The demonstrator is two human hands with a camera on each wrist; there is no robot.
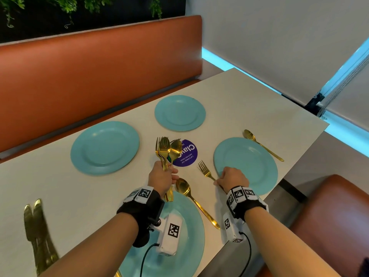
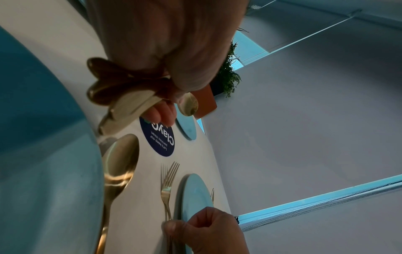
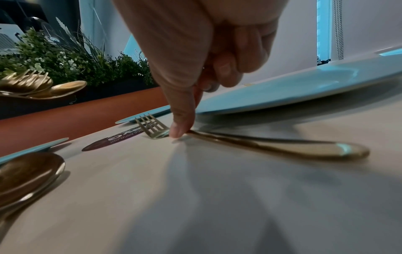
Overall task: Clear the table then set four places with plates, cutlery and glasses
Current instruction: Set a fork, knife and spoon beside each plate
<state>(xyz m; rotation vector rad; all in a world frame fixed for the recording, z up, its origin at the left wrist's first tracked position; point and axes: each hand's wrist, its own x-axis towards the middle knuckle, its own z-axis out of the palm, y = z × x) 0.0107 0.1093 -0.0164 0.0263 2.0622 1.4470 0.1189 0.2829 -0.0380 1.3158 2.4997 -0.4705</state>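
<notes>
Plates are all down: four teal ones, at 10, 12, 2 and 6 o'clock on the table [image 1: 229, 92]. Cutlery is partly dealt. The right hand [image 1: 232, 177] pinches a fork [image 1: 205, 170] lying at the 2 o'clock plate [image 1: 257, 164], whose spoon [image 1: 261, 144] is placed; the left hand [image 1: 162, 176] clamps the remaining bundle of cutlery [image 1: 166, 149]. Two far places lack cutlery; no glasses show.

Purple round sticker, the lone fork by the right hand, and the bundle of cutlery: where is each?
purple sticker [image 1: 188, 154], head view, its printed face.
fork [image 1: 203, 167], head view, its tines.
cutlery bundle [image 1: 164, 149], head view, the fork heads.
</notes>
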